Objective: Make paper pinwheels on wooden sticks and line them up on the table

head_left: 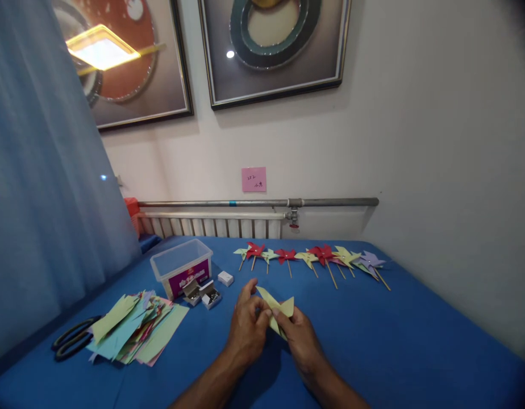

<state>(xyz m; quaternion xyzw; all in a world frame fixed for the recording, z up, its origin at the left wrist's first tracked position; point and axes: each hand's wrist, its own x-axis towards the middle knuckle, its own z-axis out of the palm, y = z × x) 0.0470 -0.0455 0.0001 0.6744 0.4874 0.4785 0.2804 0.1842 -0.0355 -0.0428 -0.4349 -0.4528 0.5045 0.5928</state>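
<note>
My left hand [248, 325] and right hand [300, 335] both pinch a folded yellow-green paper pinwheel [276, 309] just above the blue table [394, 341], near the row of finished pinwheels [313, 258].

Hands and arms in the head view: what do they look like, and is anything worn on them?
The left hand and the right hand are bare, with no gloves. No ring, watch or band shows. The left forearm and the right forearm are bare too, down to the picture's lower edge; no sleeve comes into view. No markings can be made out.
</note>
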